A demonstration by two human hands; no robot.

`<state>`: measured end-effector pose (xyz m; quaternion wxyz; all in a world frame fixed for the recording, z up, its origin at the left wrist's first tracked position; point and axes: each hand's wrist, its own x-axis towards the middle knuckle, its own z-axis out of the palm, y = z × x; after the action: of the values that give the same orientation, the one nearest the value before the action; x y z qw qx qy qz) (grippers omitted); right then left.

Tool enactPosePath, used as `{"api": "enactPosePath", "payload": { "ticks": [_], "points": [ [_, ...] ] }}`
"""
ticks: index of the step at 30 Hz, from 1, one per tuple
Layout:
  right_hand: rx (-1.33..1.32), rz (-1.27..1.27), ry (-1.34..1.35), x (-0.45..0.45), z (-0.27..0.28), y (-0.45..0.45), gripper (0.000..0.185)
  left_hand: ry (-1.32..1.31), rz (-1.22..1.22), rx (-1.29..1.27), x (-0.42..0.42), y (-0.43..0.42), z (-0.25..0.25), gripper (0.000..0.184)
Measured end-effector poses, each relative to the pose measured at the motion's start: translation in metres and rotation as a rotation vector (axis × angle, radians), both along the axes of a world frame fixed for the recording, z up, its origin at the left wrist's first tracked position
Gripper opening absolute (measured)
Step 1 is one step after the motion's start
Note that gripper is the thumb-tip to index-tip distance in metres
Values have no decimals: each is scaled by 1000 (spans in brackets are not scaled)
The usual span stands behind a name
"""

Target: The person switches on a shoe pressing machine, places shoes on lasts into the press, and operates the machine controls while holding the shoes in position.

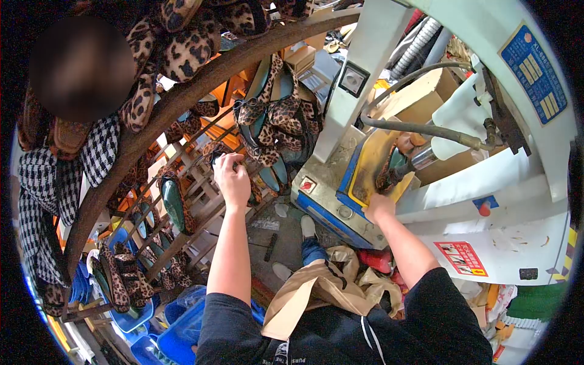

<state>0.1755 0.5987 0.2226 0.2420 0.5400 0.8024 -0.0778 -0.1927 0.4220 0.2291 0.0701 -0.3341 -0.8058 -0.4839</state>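
Note:
My left hand (232,181) reaches to the rack with fingers curled on a leopard-print flat shoe (214,149), which the hand partly covers. My right hand (380,208) is closed at the near end of another leopard-print shoe (384,177) with a green insole. That shoe lies in the yellow tray (360,170) of a pale machine, beneath a metal cylinder (423,157). My right fingertips are partly hidden. Brown rounded shapes beside the cylinder are too unclear to name.
A curved rack rail (182,91) runs along the left, hung with leopard-print and houndstooth shoes (42,176). A grey hose (420,126) arches over the tray. Blue crates (182,331) stand low at the left. The machine's white body (505,237) fills the right side.

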Motion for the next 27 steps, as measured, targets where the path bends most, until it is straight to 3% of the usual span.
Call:
{"api": "enactPosePath", "payload": {
  "ticks": [27],
  "points": [
    [-21, -29, -31, 1, 0, -1, 51, 47, 1, 51, 0, 1, -1, 22]
  ]
}}
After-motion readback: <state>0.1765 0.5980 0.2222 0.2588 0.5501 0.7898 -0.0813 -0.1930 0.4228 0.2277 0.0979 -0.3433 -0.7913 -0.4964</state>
